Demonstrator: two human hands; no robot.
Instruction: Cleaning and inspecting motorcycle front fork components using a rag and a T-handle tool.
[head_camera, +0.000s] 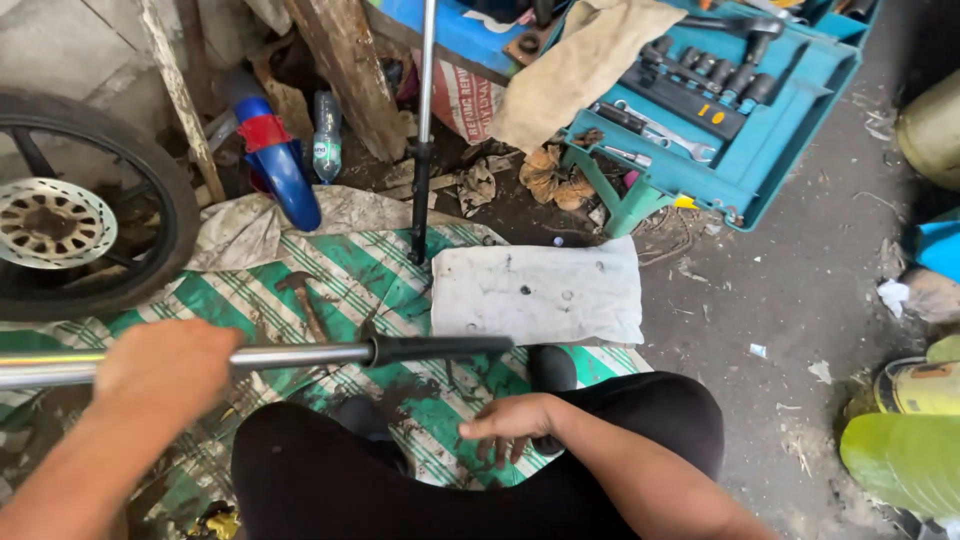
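Observation:
My left hand (165, 370) grips a long fork tube (330, 354), chrome at my end and black at the far end, held level over a green striped mat (350, 270). My right hand (512, 422) hangs with fingers spread just above the mat, between my knees in black trousers, holding nothing. A second fork tube (424, 130) stands upright at the mat's far edge. A dirty white cloth (540, 292) lies flat on the mat beyond the black end of the tube. A hammer (303, 298) lies on the mat.
A motorcycle wheel with a brake disc (60, 215) leans at the left. A blue and red fender (278, 160) and a plastic bottle (326, 135) stand behind the mat. An open teal tool case (760, 150) with sockets and wrenches sits at the upper right on a stool.

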